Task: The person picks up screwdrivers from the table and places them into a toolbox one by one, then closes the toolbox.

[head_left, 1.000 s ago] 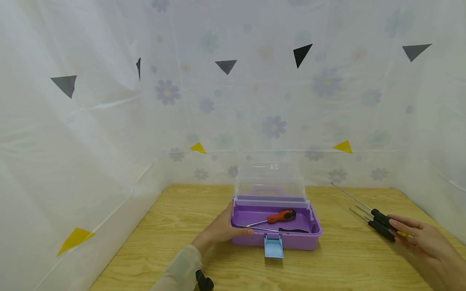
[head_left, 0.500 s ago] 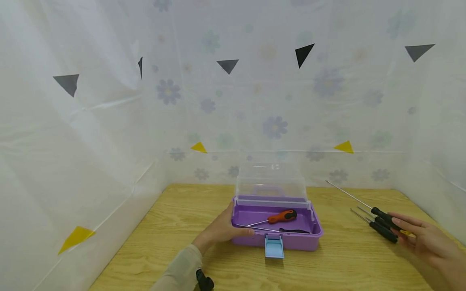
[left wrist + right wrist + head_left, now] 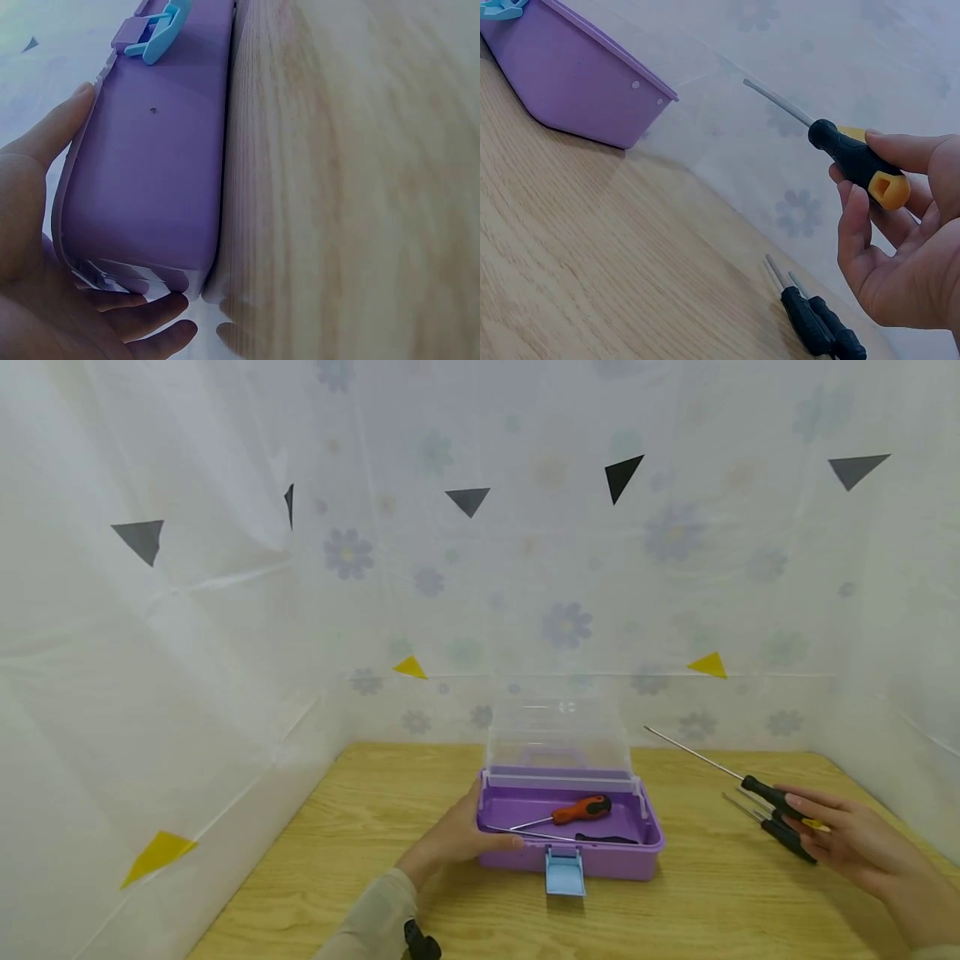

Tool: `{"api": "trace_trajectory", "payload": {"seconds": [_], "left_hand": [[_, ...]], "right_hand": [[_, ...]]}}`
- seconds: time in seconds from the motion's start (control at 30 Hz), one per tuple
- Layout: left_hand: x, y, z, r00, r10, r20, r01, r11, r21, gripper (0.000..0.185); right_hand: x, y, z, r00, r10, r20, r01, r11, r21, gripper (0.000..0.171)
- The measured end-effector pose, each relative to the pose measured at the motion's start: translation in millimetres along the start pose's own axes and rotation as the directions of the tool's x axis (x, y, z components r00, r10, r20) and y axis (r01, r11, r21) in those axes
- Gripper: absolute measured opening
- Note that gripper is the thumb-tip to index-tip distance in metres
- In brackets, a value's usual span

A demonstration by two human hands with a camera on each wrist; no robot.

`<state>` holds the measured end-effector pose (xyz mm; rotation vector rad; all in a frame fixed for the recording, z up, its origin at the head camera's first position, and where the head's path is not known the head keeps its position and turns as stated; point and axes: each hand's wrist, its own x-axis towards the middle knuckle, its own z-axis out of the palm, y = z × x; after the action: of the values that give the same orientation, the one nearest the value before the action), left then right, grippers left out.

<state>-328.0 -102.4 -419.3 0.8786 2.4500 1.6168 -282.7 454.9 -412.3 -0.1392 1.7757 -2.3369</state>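
A purple toolbox stands with its lid raised. My left hand holds its left end, thumb on the front rim and fingers around the end wall. Inside lie an orange-and-black-handled screwdriver and a black-handled one. At the right, my right hand pinches a black-and-yellow screwdriver by the handle, raised above the table with its shaft toward the back left. Two more black-handled screwdrivers rest side by side on the table below that hand.
The clear lid leans back behind the toolbox, and a light blue latch hangs down its front. White sheeting with flowers and triangles encloses the wooden table at the back and sides.
The right hand has moved slightly left with its screwdriver, whose tip now points closer to the toolbox. The left hand and the toolbox have stayed in place.
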Motion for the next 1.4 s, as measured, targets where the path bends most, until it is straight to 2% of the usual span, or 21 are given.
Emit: {"api": "trace_trajectory", "payload": {"seconds": [0.2,0.57,0.83,1.0,1.23,1.4], "left_hand": [[-0.2,-1.6,-0.6,1.000,-0.008,-0.001,0.008,1.000,0.022,0.118],[-0.4,1.3,-0.3,1.000,-0.017,0.004,0.017,1.000,0.022,0.117],[0.0,-0.5,-0.5,1.000,-0.005,0.008,0.005,1.000,0.018,0.115],[-0.3,-1.1,-0.2,1.000,-0.003,0.007,0.003,1.000,0.024,0.114],[-0.4,-1.9,-0.2,1.000,-0.013,0.011,0.012,1.000,0.014,0.114],[0.0,-2.7,-0.6,0.999,-0.032,0.011,0.031,0.999,0.020,0.115]], "right_hand": [[3,-6,6,0.993,-0.037,0.110,0.032,0.998,0.051,0.040],[12,-16,27,0.967,-0.035,0.252,0.011,0.995,0.097,0.046],[20,-17,49,0.947,-0.080,0.311,0.048,0.993,0.109,0.046],[25,-15,62,0.947,-0.078,0.311,0.048,0.993,0.104,0.045],[31,-16,79,0.963,-0.063,0.263,0.056,0.998,0.036,0.041],[35,-15,85,0.958,-0.060,0.280,0.054,0.998,0.029,0.041]]}}
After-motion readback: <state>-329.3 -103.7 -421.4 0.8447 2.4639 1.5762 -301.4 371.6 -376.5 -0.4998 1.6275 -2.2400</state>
